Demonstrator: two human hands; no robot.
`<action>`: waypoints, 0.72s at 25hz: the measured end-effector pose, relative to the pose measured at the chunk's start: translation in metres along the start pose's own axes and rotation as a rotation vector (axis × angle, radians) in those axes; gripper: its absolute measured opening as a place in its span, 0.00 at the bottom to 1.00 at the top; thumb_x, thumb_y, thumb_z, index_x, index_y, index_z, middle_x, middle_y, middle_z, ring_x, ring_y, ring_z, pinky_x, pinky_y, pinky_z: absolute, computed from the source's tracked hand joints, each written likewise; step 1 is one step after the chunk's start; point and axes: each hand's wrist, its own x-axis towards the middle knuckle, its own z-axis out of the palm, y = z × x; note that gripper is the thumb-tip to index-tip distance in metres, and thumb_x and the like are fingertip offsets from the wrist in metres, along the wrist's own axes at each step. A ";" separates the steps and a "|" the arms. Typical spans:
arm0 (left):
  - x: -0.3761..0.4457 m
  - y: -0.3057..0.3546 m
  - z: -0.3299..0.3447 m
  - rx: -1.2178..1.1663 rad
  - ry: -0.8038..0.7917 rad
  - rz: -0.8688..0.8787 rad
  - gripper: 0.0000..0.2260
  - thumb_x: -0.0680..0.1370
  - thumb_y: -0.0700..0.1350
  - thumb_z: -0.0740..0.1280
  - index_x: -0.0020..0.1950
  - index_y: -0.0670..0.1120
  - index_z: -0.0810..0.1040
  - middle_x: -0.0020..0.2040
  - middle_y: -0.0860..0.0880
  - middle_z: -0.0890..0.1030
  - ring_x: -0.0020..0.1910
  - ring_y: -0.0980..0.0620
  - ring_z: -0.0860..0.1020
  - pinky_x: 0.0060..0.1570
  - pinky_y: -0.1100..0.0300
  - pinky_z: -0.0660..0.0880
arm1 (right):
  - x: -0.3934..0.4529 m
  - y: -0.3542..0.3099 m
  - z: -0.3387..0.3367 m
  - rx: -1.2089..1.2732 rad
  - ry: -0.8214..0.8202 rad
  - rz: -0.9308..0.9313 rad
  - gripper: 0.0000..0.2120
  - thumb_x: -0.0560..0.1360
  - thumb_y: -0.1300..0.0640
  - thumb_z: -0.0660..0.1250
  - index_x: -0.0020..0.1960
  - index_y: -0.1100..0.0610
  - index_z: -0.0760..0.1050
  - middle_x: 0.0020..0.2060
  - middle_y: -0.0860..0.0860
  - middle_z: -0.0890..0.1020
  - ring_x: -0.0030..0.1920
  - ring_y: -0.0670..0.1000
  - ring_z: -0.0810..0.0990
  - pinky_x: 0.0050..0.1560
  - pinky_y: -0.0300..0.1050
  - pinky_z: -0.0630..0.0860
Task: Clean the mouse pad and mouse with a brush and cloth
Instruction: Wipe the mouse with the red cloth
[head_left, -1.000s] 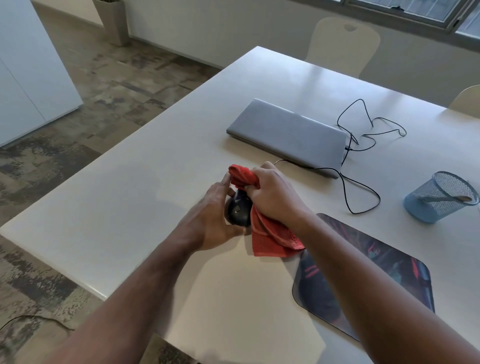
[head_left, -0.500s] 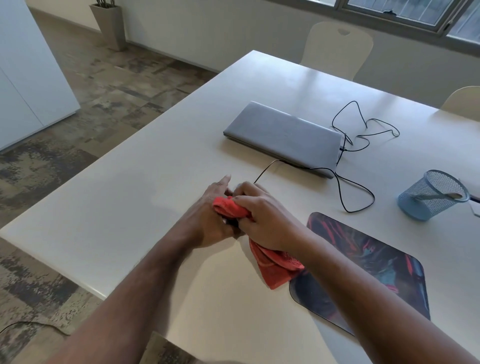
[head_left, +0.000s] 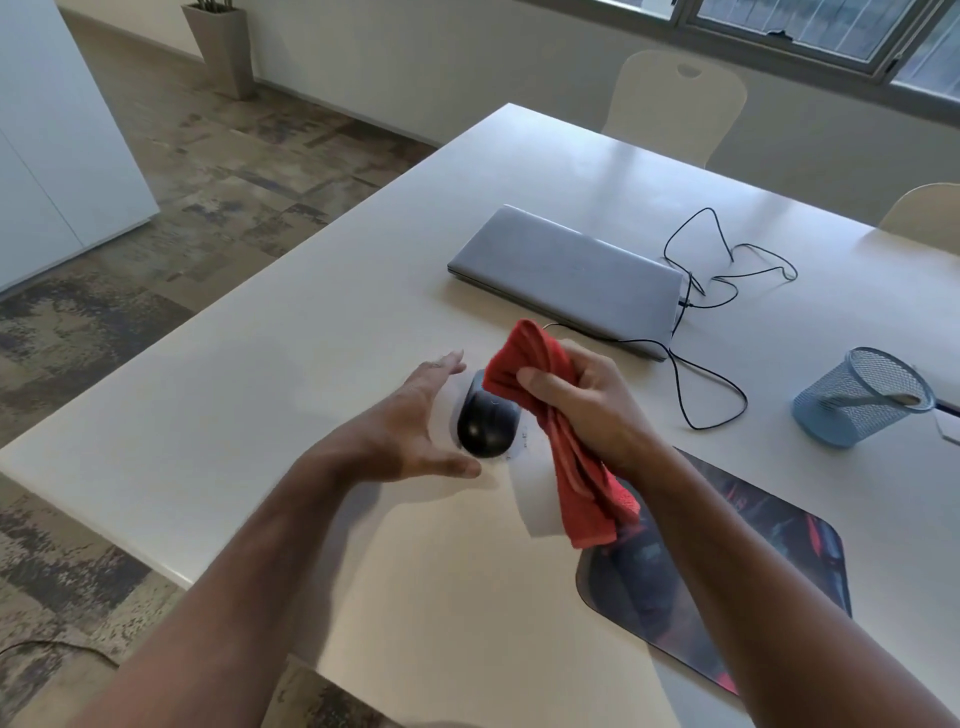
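Head view: nearest, on the right of the white table (head_left: 260, 395), lies the dark mouse pad (head_left: 727, 587) with red and blue print, its near corner at the table edge. The red cloth (head_left: 566, 431) hangs over the pad's far-left corner, bunched in the right hand (head_left: 587, 405), whose fingers are closed around it. Just left, the black mouse (head_left: 487, 423) sits on the table, off the pad. The left hand (head_left: 405, 431) is beside the mouse, fingers spread wide, holding nothing. Farther back lie a closed grey laptop (head_left: 566, 275) with a black cable (head_left: 717, 374), and a blue mesh cup (head_left: 857, 400) to the right.
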 end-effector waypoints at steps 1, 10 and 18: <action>-0.001 0.000 -0.003 -0.036 -0.019 -0.004 0.58 0.65 0.58 0.81 0.82 0.51 0.47 0.79 0.59 0.57 0.75 0.64 0.56 0.73 0.64 0.56 | 0.001 0.000 0.004 -0.087 -0.028 -0.009 0.04 0.77 0.43 0.71 0.47 0.41 0.84 0.45 0.50 0.81 0.41 0.44 0.81 0.46 0.42 0.77; 0.010 0.003 -0.004 -0.072 -0.082 -0.019 0.56 0.68 0.51 0.81 0.82 0.51 0.45 0.80 0.56 0.58 0.76 0.60 0.61 0.72 0.65 0.61 | -0.011 0.014 0.019 -0.509 -0.227 -0.356 0.11 0.77 0.60 0.72 0.58 0.52 0.86 0.58 0.47 0.79 0.62 0.52 0.77 0.63 0.45 0.75; 0.013 0.005 -0.006 0.013 -0.113 0.022 0.56 0.66 0.56 0.81 0.82 0.48 0.47 0.80 0.53 0.58 0.77 0.58 0.58 0.77 0.58 0.56 | -0.035 0.009 0.003 -0.506 -0.230 -0.338 0.18 0.70 0.70 0.75 0.54 0.53 0.89 0.57 0.47 0.83 0.58 0.46 0.82 0.60 0.33 0.74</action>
